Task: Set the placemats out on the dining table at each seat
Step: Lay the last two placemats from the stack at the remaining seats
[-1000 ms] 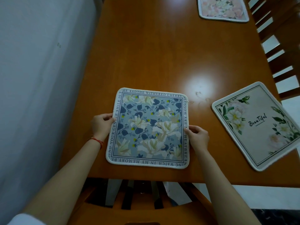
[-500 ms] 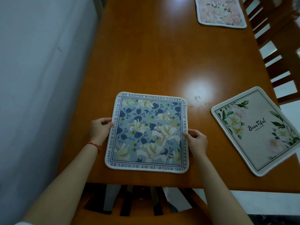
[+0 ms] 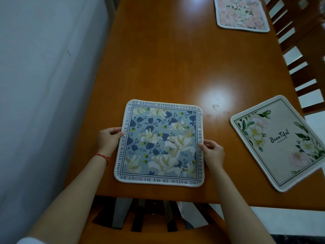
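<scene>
A square blue floral placemat (image 3: 161, 141) with a lettered white border lies flat near the front edge of the wooden dining table (image 3: 175, 64). My left hand (image 3: 108, 139) pinches its left edge and my right hand (image 3: 212, 153) pinches its right edge. A beige placemat (image 3: 279, 140) printed with white flowers and the word "Beautiful" lies skewed at the table's right side, its near corner hanging over the edge. A pink floral placemat (image 3: 241, 14) lies at the far right.
A white wall (image 3: 44, 85) runs close along the table's left side. Wooden chairs (image 3: 302, 43) stand along the right side, and the back of another chair (image 3: 149, 226) is below the front edge, in front of me.
The view has tilted a little and the mats sit lower in frame. Both hands keep their hold on the blue mat, which has barely shifted on the table.
</scene>
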### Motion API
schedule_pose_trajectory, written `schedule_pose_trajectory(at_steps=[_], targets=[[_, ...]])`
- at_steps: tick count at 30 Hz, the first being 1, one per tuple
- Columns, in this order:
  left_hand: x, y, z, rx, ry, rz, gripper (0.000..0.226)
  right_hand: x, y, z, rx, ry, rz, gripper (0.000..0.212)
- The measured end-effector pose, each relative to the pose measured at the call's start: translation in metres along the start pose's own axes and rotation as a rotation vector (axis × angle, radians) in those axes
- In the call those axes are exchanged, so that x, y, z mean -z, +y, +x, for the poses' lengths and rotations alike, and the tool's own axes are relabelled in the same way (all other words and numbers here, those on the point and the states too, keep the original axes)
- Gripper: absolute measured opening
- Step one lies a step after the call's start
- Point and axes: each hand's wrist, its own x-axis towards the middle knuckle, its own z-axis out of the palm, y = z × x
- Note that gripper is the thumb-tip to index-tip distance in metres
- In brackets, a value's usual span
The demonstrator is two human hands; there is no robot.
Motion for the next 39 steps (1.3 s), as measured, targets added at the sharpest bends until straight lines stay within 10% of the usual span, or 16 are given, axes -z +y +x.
schedule_pose_trajectory(at_steps=[39], targets=[[-0.019,-0.003,-0.026,-0.180,0.106,0.238,0.032,0.021,0.001,-0.006,0.128,-0.075,-0.201,0.030]])
